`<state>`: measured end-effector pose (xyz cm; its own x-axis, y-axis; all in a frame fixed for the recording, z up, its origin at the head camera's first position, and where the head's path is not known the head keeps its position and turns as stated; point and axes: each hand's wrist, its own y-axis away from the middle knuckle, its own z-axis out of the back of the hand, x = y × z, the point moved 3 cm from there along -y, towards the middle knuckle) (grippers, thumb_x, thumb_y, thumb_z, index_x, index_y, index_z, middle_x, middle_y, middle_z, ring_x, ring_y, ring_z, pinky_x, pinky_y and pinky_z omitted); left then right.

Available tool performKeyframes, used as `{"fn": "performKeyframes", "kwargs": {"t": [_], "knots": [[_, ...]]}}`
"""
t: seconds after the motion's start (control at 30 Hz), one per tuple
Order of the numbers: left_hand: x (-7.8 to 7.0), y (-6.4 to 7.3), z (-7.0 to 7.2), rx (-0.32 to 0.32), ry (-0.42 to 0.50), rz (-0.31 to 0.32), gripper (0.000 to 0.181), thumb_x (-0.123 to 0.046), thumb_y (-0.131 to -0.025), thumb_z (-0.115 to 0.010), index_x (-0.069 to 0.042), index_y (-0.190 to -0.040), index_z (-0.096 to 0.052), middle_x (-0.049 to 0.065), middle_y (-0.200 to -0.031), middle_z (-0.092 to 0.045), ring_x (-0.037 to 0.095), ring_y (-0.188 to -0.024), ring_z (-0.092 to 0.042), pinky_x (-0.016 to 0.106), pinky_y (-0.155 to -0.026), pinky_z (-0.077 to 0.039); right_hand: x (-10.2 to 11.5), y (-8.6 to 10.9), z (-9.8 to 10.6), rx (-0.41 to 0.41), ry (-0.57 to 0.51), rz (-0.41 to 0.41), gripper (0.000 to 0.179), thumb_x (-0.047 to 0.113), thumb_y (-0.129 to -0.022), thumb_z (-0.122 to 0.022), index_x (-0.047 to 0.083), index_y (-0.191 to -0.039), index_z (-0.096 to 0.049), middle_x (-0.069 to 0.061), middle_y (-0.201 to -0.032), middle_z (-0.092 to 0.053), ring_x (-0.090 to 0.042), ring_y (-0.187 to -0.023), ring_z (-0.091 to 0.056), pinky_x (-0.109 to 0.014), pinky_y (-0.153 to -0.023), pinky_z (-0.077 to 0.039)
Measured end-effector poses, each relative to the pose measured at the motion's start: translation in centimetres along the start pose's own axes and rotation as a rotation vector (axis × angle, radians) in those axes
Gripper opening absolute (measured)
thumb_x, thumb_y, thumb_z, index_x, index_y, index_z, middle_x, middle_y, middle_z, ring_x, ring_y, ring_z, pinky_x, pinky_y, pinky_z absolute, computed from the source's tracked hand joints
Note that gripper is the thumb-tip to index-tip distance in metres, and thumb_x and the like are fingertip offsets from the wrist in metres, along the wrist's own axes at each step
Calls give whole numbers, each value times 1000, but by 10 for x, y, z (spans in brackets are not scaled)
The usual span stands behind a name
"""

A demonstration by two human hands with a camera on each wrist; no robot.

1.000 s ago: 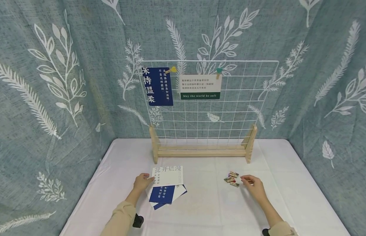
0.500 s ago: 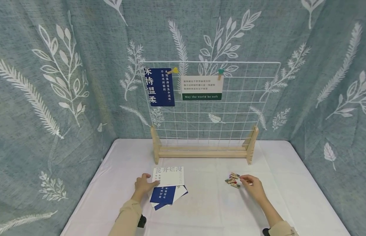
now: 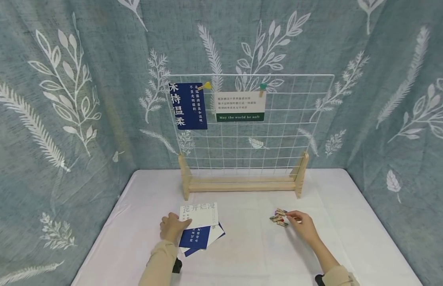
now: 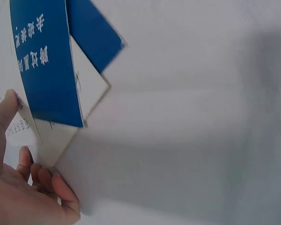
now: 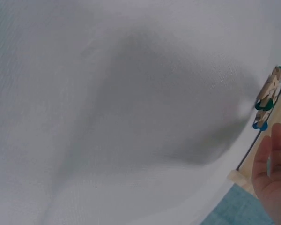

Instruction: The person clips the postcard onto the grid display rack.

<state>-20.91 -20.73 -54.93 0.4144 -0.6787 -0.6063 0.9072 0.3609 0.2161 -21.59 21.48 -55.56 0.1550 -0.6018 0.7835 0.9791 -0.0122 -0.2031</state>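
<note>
My left hand (image 3: 172, 229) is at the left edge of a stack of postcards, its thumb on the top white postcard (image 3: 204, 217) with grey lettering. In the left wrist view the fingers (image 4: 65, 193) curl at the stack's edge while the thumb lies across the white card. Under it fan out a blue postcard (image 3: 193, 238) with white writing and several others. On the right, my right hand (image 3: 304, 227) reaches to a small pile of wooden clothespins (image 3: 278, 219) with coloured ends, fingertips right at its edge. In the right wrist view the fingers (image 5: 277, 154) are gently bent near the clothespins.
A white wire grid (image 3: 243, 153) in a wooden stand (image 3: 243, 186) stands at the back of the white-covered table (image 3: 243, 258). A blue card (image 3: 193, 107) and a white-and-green card (image 3: 239, 105) hang on it from clothespins. Patterned curtain (image 3: 110, 119) surrounds the table.
My left hand has moved a little further onto the card stack, its thumb now over the white postcard. The right fingertips have come slightly closer to the clothespins. The view shifts a little.
</note>
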Motion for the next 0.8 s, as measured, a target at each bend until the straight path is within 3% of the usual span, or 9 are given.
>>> {"fn": "performKeyframes", "kwargs": {"t": [0.27, 0.47, 0.57, 0.6, 0.7, 0.77, 0.8], "knots": [[3, -8, -4, 27, -44, -11, 65, -33, -82, -68, 18, -112, -42, 32, -106, -41, 41, -99, -40, 52, -85, -43, 2, 0, 1, -10, 0, 29, 11, -1, -86, -61, -5, -94, -69, -20, -92, -70, -26, -79, -65, -24, -71, -52], [16, -22, -10, 48, -3, -4, 70, -28, -78, -71, 23, -115, -40, 36, -106, -42, 45, -99, -41, 55, -88, -42, 0, -2, -1, 12, -8, 35, 12, 0, -87, -61, -5, -95, -69, -19, -93, -70, -23, -79, -65, -24, -71, -52], [37, -52, -24, 39, 9, -25, 71, -29, -74, -75, 22, -111, -44, 36, -103, -48, 46, -96, -47, 54, -84, -43, 1, -2, 0, 26, 2, 28, 12, 0, -87, -60, -4, -95, -69, -19, -94, -70, -23, -80, -64, -25, -73, -52], [49, -68, -32, 35, 25, -39, 72, -32, -73, -76, 21, -110, -44, 35, -101, -50, 46, -93, -49, 53, -81, -44, 2, -3, 1, 27, 9, 26, 12, 0, -88, -60, -4, -95, -69, -19, -94, -70, -24, -81, -64, -26, -73, -51], [92, -123, -63, -58, 91, -126, 72, -44, -69, -78, 11, -102, -46, 24, -87, -55, 35, -76, -54, 39, -66, -44, 3, -6, 3, 37, 24, 34, 13, 0, -88, -59, -4, -96, -68, -19, -95, -70, -26, -82, -64, -28, -76, -52], [106, -141, -70, -69, 154, -148, 69, -44, -69, -78, 6, -102, -43, 21, -85, -55, 32, -73, -52, 37, -62, -42, 5, -8, 4, 42, 33, 37, 12, 0, -88, -60, -4, -95, -69, -19, -95, -70, -28, -83, -65, -29, -76, -52], [105, -139, -68, -70, 185, -152, 67, -42, -70, -78, 4, -101, -41, 20, -85, -55, 32, -73, -51, 35, -61, -41, 5, -8, 5, 48, 38, 38, 12, 0, -88, -59, -4, -96, -69, -19, -95, -70, -28, -83, -65, -30, -76, -52]]}}
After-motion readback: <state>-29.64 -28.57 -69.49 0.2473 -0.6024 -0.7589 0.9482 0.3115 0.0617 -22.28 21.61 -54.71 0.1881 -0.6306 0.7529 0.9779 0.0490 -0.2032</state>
